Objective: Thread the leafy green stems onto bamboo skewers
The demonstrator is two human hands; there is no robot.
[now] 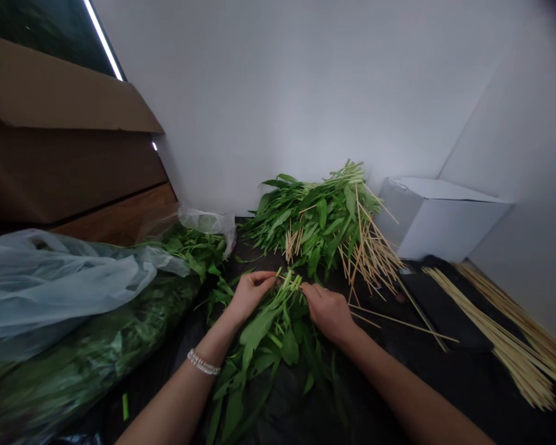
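Green leafy bunch [262, 334] directly between both hands, stem ends at the fingertips, leaves fanned out toward the wearer over a dark surface [352, 402]. Just left of the bunch's stem ends, left hand [252, 293] with thumb and forefinger pressed together, pinching one end of a thin pale strip [282, 277] set across the stems; too fine to tell whether stick or stalk. Just right of the same stem ends, right hand [327, 309] with fingers curled in and tips closed, pinching at the strip's other end, part of the grip hidden. Beaded bracelet [203, 363] on the left wrist, beside the bunch's leaves.

Beyond the bunch, a larger leafy pile [301, 213], with loose thin sticks [377, 253] splayed from its right side. Farther right of the bunch, a white box [458, 225] and, nearer, a long sheaf of pale sticks [505, 346]. Left of the bunch, more bagged greens [115, 340] under cloudy plastic [60, 272]. Well behind these, far left of the bunch, a brown cardboard box [65, 164].
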